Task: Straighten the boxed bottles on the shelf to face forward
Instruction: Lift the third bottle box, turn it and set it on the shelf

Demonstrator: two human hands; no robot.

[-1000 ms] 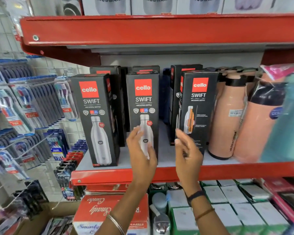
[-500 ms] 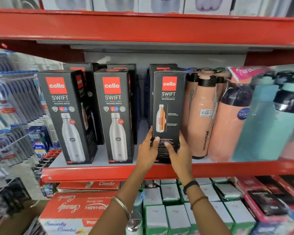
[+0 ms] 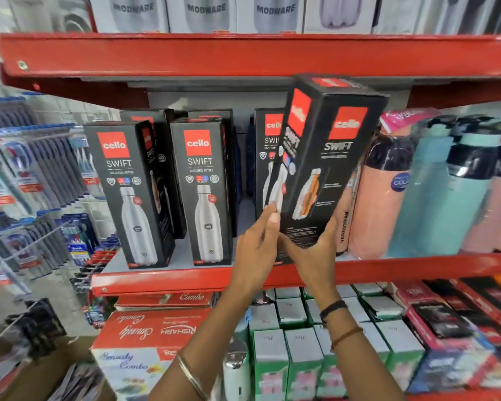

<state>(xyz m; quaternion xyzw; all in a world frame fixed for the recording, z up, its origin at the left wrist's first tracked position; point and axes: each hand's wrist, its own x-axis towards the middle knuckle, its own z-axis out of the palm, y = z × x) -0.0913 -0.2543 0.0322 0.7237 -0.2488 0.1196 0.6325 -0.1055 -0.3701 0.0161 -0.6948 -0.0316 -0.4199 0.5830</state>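
Note:
Black Cello Swift bottle boxes stand on the red shelf (image 3: 185, 280). The left box (image 3: 128, 195) and the middle box (image 3: 204, 192) face forward near the front edge. A third box (image 3: 327, 157) is lifted off the shelf and tilted to the right, its corner turned toward me. My right hand (image 3: 313, 256) grips its lower end from below and the right. My left hand (image 3: 258, 247) touches its lower left edge with the fingers. Another box (image 3: 268, 157) stands behind it, partly hidden. More boxes stand in a back row.
Peach flasks (image 3: 379, 204) and teal flasks (image 3: 440, 198) crowd the shelf right of the lifted box. The upper red shelf (image 3: 243, 53) hangs close above the box's top. Toothbrush packs (image 3: 26, 175) hang at the left. Boxed goods fill the shelf below.
The right-hand box stood on the shelf between both hands; now it is raised off the shelf, tilted right and turned. The view has shifted back to the left.

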